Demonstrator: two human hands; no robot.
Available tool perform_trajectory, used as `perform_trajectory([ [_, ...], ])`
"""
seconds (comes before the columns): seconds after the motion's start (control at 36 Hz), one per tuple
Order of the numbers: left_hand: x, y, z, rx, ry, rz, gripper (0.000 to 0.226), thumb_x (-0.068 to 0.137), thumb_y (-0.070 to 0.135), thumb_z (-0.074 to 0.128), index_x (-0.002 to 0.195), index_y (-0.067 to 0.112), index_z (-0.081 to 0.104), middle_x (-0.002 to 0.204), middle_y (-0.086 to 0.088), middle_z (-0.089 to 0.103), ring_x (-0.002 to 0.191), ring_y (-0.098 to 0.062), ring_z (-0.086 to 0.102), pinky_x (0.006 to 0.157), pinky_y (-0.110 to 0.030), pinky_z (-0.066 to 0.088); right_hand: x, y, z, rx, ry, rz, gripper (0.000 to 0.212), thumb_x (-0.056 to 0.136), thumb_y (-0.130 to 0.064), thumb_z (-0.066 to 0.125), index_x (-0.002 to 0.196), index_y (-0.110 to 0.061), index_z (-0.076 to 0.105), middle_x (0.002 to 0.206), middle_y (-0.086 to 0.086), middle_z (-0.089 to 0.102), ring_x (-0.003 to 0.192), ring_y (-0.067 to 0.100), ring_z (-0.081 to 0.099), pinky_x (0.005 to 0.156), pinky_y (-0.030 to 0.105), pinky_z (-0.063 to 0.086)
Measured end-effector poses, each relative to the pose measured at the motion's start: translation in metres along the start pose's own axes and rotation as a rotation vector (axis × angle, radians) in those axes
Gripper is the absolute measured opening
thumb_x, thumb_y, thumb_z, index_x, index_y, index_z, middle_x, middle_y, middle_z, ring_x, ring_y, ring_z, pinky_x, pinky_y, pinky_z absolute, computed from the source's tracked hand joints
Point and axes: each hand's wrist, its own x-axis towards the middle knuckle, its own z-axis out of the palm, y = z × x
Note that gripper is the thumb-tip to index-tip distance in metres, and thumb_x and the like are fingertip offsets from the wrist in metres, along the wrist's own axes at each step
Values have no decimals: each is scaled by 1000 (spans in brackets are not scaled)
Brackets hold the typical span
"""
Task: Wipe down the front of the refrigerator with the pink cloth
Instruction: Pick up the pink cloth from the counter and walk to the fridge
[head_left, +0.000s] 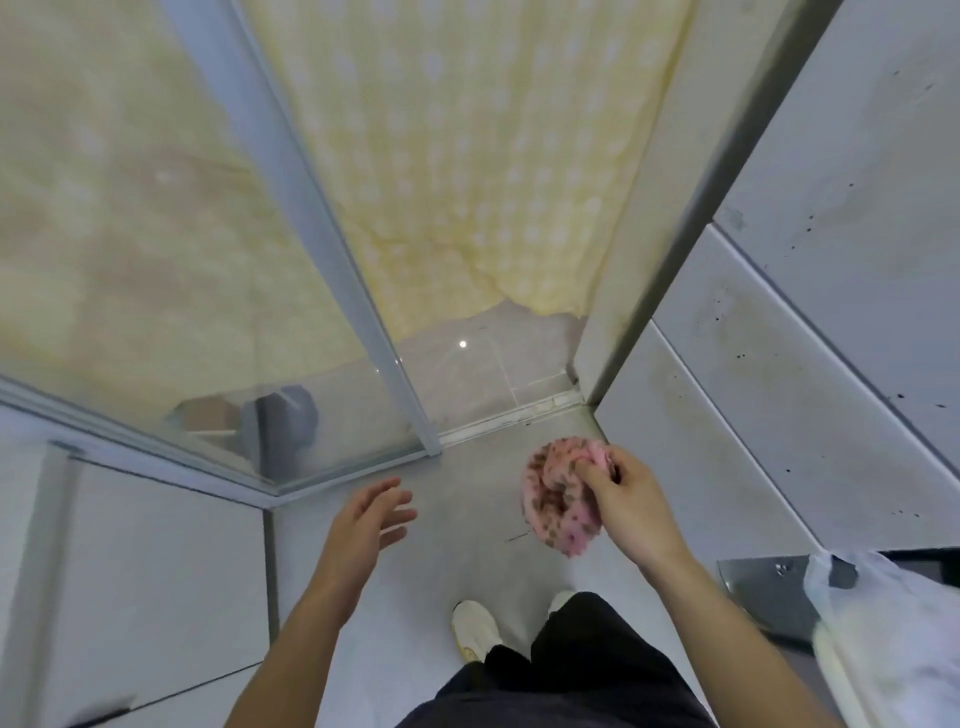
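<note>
Right hand (631, 501) curled tight round the bunched pink cloth (558, 499), low over the grey floor (462, 535). Left hand (371, 519) loose, fingers spread, holding nothing, well apart from the cloth. White refrigerator (753, 415) front just to the right, dotted with small dark specks. Ahead, a glass door (156, 260) and a yellow spotted curtain (467, 182).

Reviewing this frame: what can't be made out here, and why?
Head view only.
refrigerator: its upper part is cut off by the right edge.
pink cloth: bunched up, with its full size hidden inside the grip of the right hand.
dark shape behind the glass door: blurred, unidentifiable.
metal part at lower right: half covered by a white bag.
</note>
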Motion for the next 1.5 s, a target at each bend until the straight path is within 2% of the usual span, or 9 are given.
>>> perform_trajectory([
  [0.11,33,32,19,-10,-28,-1,21,108,20,56,124,14,68,114,-8,77,105,-27,74,91,-40,58,31,-16,-8,21,28,27,20,100,-28,61,98,-10,67,97,10,73,93,26,71,89,48,57],
  [0.25,66,64,49,32,-69,6,18,108,21,56,121,16,67,113,-8,76,105,-27,73,92,-38,58,70,-34,-20,73,57,4,14,102,-23,61,89,-22,66,88,-2,72,83,12,68,67,27,46],
  [0.56,132,140,126,98,-179,-4,17,106,22,60,119,19,70,110,-5,79,101,-24,76,94,-43,59,139,-71,-56,76,79,-42,17,103,-25,61,86,-30,61,86,-12,67,74,-1,62,58,4,42],
  [0.75,166,200,169,172,-340,36,17,104,19,61,117,18,72,108,-3,80,103,-24,76,97,-45,58,159,-93,-75,169,228,-33,21,100,-24,64,85,-11,62,75,-1,64,61,0,55,56,12,42],
  [0.97,203,264,220,269,-603,98,28,91,28,74,117,15,72,110,-7,79,103,-24,76,98,-42,57,169,-115,-79,277,482,-6,26,102,-31,64,78,-21,62,67,-14,59,62,3,53,59,14,41],
  [1.06,208,286,243,311,-725,160,21,99,21,69,118,12,72,107,-8,79,101,-24,76,97,-42,57,168,-123,-82,285,567,15,25,101,-39,63,86,-19,65,80,-3,68,76,12,63,70,24,49],
  [1.22,196,316,288,438,-976,355,21,105,12,58,110,20,76,106,0,80,105,-22,75,93,-35,56,152,-141,-91,289,748,-4,35,104,-38,60,81,-11,58,71,-4,58,66,6,52,60,16,41],
  [1.42,141,336,315,513,-1288,588,18,105,17,61,115,22,76,113,10,78,110,-7,71,95,-23,53,117,-163,-109,284,864,-34,42,109,-42,48,94,-8,68,89,8,70,83,19,62,74,22,49],
  [1.5,123,340,322,491,-1389,665,22,96,32,65,108,16,75,125,12,74,120,-9,68,104,-31,51,104,-166,-121,250,901,-58,45,109,-46,45,87,-13,66,68,-8,58,67,9,55,67,21,46],
])
